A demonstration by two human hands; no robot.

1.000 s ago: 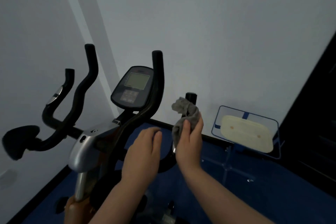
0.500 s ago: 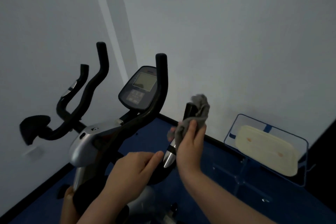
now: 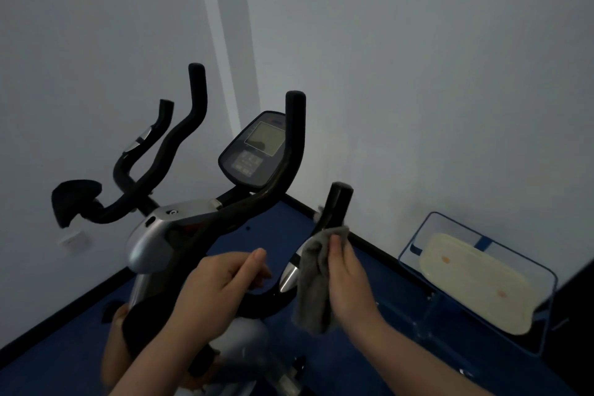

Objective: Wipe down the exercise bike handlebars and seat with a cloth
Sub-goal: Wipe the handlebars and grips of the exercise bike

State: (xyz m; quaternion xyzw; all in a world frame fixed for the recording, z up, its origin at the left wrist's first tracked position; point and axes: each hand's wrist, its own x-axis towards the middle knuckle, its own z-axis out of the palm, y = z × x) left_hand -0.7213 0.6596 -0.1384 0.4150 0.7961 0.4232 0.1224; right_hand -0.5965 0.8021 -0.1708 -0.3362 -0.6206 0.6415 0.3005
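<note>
Pale grey walls meet in a corner behind the exercise bike (image 3: 167, 235), which stands on a blue floor (image 3: 369, 347) edged by a dark skirting. Its handlebars (image 3: 289, 151) are black and curving, with a silver sensor plate on the near right grip and a grey console (image 3: 254, 151) between them. The right hand (image 3: 347, 280) clutches a crumpled grey cloth (image 3: 313, 286) against that grip's stem. The left hand (image 3: 218, 289) rests on the lower bar, fingers loosely curled around it. A clear blue-edged box (image 3: 482, 276) sits near the right wall, apart from the bike.
</note>
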